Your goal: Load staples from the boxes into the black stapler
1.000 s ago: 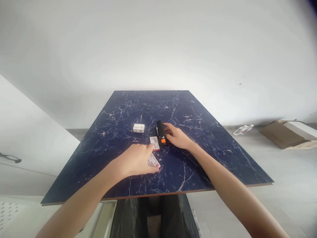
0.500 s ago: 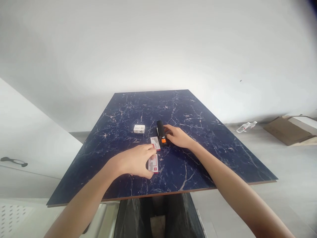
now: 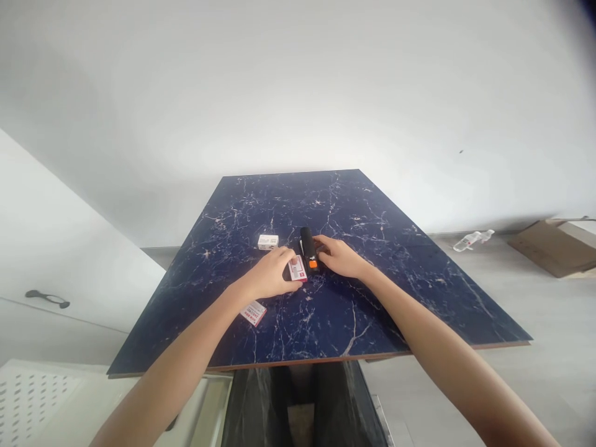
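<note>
the stapler [image 3: 306,244] lies just right of the box [image 3: 297,270] pinched in the left hand's [image 3: 274,274] grip, long axis pointing away, nearer the right hand [image 3: 343,258], whose grip is loosely spread.

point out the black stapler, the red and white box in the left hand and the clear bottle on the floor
Black stapler [image 3: 306,242]: head view, on its black top
Red and white box [image 3: 297,271]: head view, on its printed upper face
Clear bottle [image 3: 467,241]: head view, around the middle of its side
</note>
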Action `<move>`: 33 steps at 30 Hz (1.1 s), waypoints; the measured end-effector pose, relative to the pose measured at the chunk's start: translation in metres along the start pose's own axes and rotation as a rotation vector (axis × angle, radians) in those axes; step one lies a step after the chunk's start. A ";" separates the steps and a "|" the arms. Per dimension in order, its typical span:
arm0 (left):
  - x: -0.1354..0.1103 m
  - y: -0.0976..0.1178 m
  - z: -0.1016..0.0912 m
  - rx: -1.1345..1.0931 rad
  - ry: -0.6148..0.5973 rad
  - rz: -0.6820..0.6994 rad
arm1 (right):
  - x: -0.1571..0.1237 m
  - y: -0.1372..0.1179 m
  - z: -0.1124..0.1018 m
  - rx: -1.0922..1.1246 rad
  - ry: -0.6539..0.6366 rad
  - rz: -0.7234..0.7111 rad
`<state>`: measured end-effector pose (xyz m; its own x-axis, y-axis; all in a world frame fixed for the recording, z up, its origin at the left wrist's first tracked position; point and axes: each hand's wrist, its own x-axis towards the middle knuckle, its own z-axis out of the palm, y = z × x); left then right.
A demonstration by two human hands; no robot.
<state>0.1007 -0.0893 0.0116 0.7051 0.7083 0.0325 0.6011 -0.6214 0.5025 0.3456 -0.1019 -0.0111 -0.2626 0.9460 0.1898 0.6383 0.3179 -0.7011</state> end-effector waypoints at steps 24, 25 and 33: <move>-0.114 0.015 0.014 0.120 0.260 -0.501 | 0.001 0.010 -0.003 -0.029 -0.045 -0.014; -0.104 0.018 0.010 0.088 0.275 -0.471 | 0.001 0.010 -0.003 -0.032 -0.046 -0.014; -0.001 0.027 -0.026 -0.105 0.007 -0.071 | 0.001 0.012 -0.003 -0.042 -0.034 -0.035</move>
<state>0.1060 -0.0979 0.0475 0.6592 0.7520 -0.0008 0.6068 -0.5313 0.5912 0.3553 -0.0967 -0.0170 -0.3096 0.9318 0.1897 0.6580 0.3539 -0.6646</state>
